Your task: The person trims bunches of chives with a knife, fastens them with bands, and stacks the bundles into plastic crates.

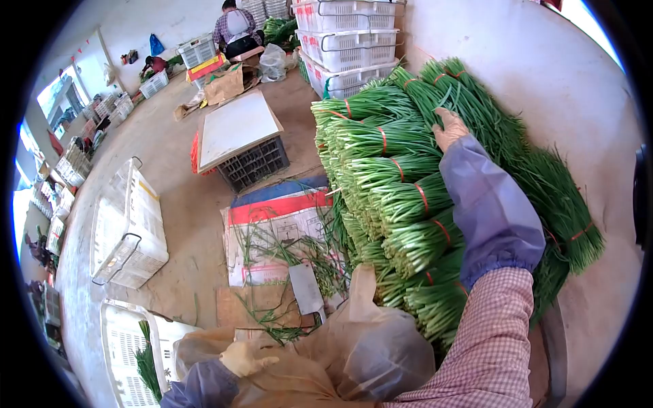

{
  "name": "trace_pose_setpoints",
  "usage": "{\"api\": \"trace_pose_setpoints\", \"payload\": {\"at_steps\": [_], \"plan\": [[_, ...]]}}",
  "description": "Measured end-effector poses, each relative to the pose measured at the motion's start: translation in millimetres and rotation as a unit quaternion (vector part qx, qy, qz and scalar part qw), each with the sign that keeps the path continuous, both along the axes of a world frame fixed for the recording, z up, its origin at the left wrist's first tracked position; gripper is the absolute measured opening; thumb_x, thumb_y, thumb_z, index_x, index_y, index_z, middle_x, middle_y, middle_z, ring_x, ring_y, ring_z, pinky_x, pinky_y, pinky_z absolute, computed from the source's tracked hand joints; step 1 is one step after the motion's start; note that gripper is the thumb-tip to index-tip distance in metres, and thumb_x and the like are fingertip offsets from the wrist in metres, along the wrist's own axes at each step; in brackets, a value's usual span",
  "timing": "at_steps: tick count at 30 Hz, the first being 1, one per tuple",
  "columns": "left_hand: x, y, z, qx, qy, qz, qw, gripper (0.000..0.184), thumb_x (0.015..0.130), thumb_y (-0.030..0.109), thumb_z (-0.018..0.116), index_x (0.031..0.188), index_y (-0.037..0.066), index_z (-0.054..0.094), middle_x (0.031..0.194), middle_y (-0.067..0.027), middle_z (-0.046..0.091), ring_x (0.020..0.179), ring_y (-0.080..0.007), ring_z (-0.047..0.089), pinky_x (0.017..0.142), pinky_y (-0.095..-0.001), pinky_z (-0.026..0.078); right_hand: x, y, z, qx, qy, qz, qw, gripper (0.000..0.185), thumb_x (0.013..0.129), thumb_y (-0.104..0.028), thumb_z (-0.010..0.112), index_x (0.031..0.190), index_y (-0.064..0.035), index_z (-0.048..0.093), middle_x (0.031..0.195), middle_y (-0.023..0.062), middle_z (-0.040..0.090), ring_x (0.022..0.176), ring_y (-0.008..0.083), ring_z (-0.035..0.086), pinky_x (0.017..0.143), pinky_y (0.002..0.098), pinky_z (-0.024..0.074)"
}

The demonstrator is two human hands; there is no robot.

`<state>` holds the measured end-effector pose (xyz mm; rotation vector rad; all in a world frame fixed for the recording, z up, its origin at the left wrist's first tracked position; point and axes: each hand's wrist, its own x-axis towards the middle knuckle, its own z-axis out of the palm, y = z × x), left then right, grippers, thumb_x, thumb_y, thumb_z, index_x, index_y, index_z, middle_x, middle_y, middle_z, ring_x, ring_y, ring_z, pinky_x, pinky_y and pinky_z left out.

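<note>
My right hand [450, 129], gloved and with a purple sleeve cover behind it, rests fingers apart on top of a large pile of chive bundles [415, 163]. Orange-red bands tie the bundles, and their pale cut ends face left. Over my lap, which a translucent brownish apron [306, 367] covers, lies my left hand [248, 358] in a pale glove. Its fingers are stretched out and nothing shows in them. A flat grey rectangular piece like a cleaver blade [306, 289] lies in front of my knees among loose chive leaves [272, 245].
White crates stand at the left [132, 238], by my left side [126, 340] with some chives, and stacked at the back [350, 51]. A white board [238, 129] tops a black crate [255, 165]. Flattened sacks [262, 275] cover the floor. Another person [235, 30] sits at the back.
</note>
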<state>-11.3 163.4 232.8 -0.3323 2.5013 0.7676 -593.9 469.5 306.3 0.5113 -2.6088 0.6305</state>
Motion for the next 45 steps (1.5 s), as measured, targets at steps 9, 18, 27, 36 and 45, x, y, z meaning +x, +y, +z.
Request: {"api": "trace_pose_setpoints", "payload": {"at_steps": [9, 18, 27, 36, 45], "plan": [[-26.1, 18.7, -40.2, 0.002, 0.020, 0.006, 1.000, 0.053, 0.087, 0.053, 0.066, 0.126, 0.017, 0.064, 0.111, -0.0176, 0.069, 0.103, -0.0351, 0.066, 0.089, -0.0418, 0.053, -91.4, 11.2, -34.2, 0.130, -0.168, -0.195, 0.958, 0.098, 0.082, -0.033, 0.070, 0.157, -0.0080, 0.011, 0.135, 0.0228, 0.051, 0.116, 0.0332, 0.058, 0.101, 0.0413, 0.0460], [-10.4, 15.6, -58.8, 0.005, 0.012, -0.032, 0.999, 0.057, 0.088, 0.054, 0.062, 0.131, 0.016, 0.060, 0.115, -0.0161, 0.068, 0.104, -0.0355, 0.065, 0.091, -0.0443, 0.052, -57.3, -12.7, 58.8, -0.241, -0.082, -0.010, 0.967, 0.044, 0.078, -0.010, 0.064, 0.121, -0.0011, 0.066, 0.100, 0.0155, 0.072, 0.091, 0.0257, 0.068, 0.082, 0.0334, 0.0512], [1.4, 2.7, -74.6, -0.035, 0.047, -0.052, 0.997, 0.063, 0.086, 0.058, 0.062, 0.122, 0.007, 0.063, 0.106, -0.0187, 0.069, 0.099, -0.0371, 0.066, 0.087, -0.0453, 0.052, 155.8, 67.4, 95.1, 0.086, -0.296, 0.043, 0.950, 0.051, 0.084, -0.032, 0.074, 0.126, -0.0044, 0.063, 0.125, 0.0180, 0.065, 0.113, 0.0259, 0.062, 0.097, 0.0347, 0.0491], [6.5, 6.0, -61.7, -0.017, 0.087, -0.052, 0.995, 0.060, 0.087, 0.054, 0.063, 0.126, 0.008, 0.061, 0.111, -0.0194, 0.068, 0.102, -0.0374, 0.065, 0.088, -0.0460, 0.051, 48.1, -29.0, 49.3, 0.099, -0.139, -0.103, 0.980, 0.109, 0.073, -0.050, 0.076, 0.157, -0.0123, 0.016, 0.147, 0.0238, 0.042, 0.133, 0.0385, 0.046, 0.111, 0.0412, 0.0368], [10.1, 2.6, -25.7, -0.003, 0.082, -0.008, 0.997, 0.058, 0.085, 0.047, 0.069, 0.128, 0.008, 0.062, 0.113, -0.0198, 0.068, 0.103, -0.0377, 0.065, 0.089, -0.0433, 0.052, 21.2, 18.4, 14.9, -0.261, -0.156, 0.013, 0.953, 0.092, 0.067, 0.000, 0.070, 0.151, -0.0034, 0.031, 0.118, 0.0165, 0.065, 0.099, 0.0244, 0.064, 0.088, 0.0331, 0.0497]]}}
